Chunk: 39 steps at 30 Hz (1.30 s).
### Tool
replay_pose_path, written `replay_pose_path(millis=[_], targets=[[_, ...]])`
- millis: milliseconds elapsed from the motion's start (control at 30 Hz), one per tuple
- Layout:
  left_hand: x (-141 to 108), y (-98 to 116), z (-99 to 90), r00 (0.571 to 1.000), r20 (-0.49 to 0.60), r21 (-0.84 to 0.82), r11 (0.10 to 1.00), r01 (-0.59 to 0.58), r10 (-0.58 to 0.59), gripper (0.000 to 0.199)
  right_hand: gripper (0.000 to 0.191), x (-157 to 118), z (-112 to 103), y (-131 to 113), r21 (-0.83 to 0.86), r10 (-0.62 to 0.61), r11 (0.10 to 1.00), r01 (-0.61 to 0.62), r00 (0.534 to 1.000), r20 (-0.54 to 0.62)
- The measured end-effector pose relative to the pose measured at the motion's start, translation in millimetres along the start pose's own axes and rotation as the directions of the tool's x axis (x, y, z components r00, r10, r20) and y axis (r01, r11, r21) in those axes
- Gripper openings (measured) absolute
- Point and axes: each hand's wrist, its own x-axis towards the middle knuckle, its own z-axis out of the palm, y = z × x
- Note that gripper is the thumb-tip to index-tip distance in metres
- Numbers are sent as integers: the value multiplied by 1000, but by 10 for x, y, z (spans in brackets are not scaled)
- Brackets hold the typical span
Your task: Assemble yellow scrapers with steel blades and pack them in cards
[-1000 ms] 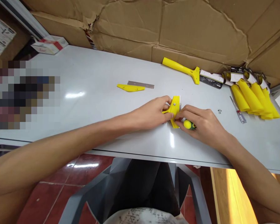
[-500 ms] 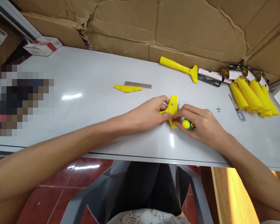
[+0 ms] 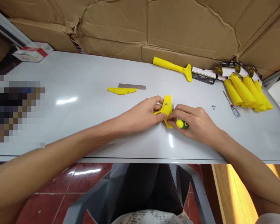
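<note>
My left hand is closed around the neck of a yellow scraper, its thumb pressing on the front face. A screw sits in the upper hole of the scraper head, and a pale blade edge shows along its right side. Pinched fingertips of my right hand touch the lower part of the head; whether they hold a screw there I cannot make out. Tucked in that same palm is a screwdriver with a yellow and green handle, its shaft hidden. Beyond the hands lie a yellow blade cover and a bare metal blade.
Several loose screws lie right of my hands, near a clear-handled screwdriver. Several yellow handles are piled at the right. Another scraper rests by the cardboard at the back. A red-white box stands far left.
The whole view has shifted slightly, so things appear further left. Both hands keep their hold at the scraper, with little visible finger movement.
</note>
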Motion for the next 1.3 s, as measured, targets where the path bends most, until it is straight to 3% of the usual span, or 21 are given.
replay_pose_path(millis=[333,667,1000,1300], targets=[[-33,81,-18,997,21,85,994,75,-77,35,13,-4,2,14,25,16,1000,-17,1000,27],[-33,74,0,999,14,103,994,43,-44,33,13,-6,-5,-3,31,45,998,-46,998,42],[-71,103,68,996,-85,239,970,33,-13,24,13,-6,-21,16,86,62,994,-64,998,30],[-60,41,54,997,-62,207,978,-20,33,25,10,8,-96,17,128,114,985,-117,993,30]])
